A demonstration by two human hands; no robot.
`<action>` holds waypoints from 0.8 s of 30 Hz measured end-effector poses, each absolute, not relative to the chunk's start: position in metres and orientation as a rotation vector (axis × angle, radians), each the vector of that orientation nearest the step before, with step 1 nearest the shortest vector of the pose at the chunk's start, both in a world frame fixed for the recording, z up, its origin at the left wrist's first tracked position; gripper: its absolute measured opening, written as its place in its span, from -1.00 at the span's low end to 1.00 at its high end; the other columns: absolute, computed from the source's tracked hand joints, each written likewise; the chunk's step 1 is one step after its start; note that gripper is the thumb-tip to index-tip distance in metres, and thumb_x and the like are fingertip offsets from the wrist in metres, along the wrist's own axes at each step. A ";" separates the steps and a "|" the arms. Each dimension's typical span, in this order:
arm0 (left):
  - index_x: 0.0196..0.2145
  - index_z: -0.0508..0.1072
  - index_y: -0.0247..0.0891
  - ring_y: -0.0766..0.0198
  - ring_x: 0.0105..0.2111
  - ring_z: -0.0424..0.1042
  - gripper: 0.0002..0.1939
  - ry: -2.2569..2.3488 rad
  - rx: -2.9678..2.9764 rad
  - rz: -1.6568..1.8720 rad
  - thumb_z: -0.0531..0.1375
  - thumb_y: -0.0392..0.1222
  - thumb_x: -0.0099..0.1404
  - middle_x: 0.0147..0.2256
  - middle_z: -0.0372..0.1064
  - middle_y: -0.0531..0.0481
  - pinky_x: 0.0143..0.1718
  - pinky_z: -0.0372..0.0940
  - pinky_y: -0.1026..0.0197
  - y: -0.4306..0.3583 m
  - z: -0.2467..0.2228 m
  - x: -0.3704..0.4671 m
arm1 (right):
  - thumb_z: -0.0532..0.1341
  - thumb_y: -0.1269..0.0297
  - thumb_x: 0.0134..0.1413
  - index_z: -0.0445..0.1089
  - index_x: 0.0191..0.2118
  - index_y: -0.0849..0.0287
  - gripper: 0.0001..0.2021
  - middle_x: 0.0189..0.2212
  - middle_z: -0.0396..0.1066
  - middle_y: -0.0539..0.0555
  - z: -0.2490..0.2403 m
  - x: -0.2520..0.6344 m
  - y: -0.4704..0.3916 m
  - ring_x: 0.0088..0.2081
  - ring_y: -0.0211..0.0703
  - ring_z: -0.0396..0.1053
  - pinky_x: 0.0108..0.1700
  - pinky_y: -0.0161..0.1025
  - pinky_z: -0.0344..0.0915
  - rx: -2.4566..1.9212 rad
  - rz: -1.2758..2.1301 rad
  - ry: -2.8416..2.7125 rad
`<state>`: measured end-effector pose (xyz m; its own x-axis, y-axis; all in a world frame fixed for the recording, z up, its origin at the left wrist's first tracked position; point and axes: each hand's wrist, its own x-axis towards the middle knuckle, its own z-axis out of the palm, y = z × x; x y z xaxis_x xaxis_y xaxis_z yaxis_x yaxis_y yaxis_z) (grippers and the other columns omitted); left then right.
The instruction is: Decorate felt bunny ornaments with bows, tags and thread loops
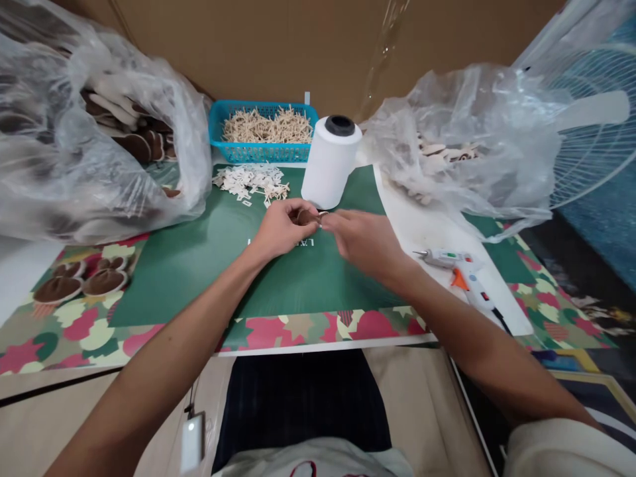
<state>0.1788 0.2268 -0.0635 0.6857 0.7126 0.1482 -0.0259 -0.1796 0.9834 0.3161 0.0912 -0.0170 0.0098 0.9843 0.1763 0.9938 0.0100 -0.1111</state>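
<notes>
My left hand (282,228) is closed on a small brown fabric piece (304,216) with a pale edge, pinched between thumb and fingers. Against its right end, my right hand (365,244) has its fingers pressed together. What sits in that pinch is hidden by the fingers and slightly blurred. Just behind both hands stands a white thread cone (328,165) with a black top. Small white tags (251,179), some on pale strings, lie in a heap beyond my left hand. The hands are above a green mat (199,265).
A blue basket (261,154) holds pale knotted strings. Plastic bags of brown and white pieces flank the table: left bag (191,165), right bag (517,146). Brown pieces with pale rims (59,288) lie far left. A glue gun (460,265) lies right, near a fan (596,132).
</notes>
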 end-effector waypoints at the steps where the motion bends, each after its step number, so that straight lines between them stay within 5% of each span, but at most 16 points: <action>1: -0.39 0.56 -0.29 0.33 -0.48 0.38 -0.79 0.558 1.629 0.705 0.40 -0.23 -0.05 -0.51 0.43 0.06 -0.40 0.26 0.24 0.227 -0.064 0.179 | 0.05 0.46 0.40 0.49 -0.09 0.10 -0.73 -0.17 0.58 0.12 -0.011 0.319 0.097 -0.16 -0.03 0.44 -0.39 -0.15 -0.09 -2.085 -0.112 -2.093; 12: -0.36 0.58 -0.29 0.31 -0.41 0.44 -0.73 0.551 1.494 0.747 0.45 -0.20 -0.06 -0.43 0.52 0.01 -0.33 0.31 0.22 0.229 -0.058 0.175 | 0.11 0.53 0.26 0.51 -0.25 0.20 -0.77 -0.36 0.59 0.06 -0.042 0.349 0.141 -0.36 -0.19 0.42 -0.26 -0.28 0.20 -1.893 0.198 -2.029; 16: -0.37 0.59 -0.29 0.34 -0.48 0.33 -0.80 0.689 1.585 0.839 0.41 -0.24 -0.02 -0.48 0.47 0.05 -0.40 0.23 0.24 0.229 -0.063 0.178 | 0.16 0.38 0.30 0.48 -0.33 0.17 -0.81 -0.45 0.54 0.02 -0.063 0.334 0.111 -0.42 -0.19 0.42 -0.27 -0.27 0.24 -1.740 0.360 -1.789; 24: -0.40 0.57 -0.30 0.34 -0.48 0.34 -0.82 0.613 1.621 0.696 0.40 -0.26 -0.04 -0.50 0.43 0.06 -0.37 0.27 0.21 0.227 -0.067 0.181 | 0.08 0.43 0.34 0.54 -0.13 0.14 -0.73 -0.19 0.58 0.16 -0.017 0.328 0.117 -0.22 -0.03 0.43 -0.34 -0.20 0.03 -1.995 -0.038 -2.041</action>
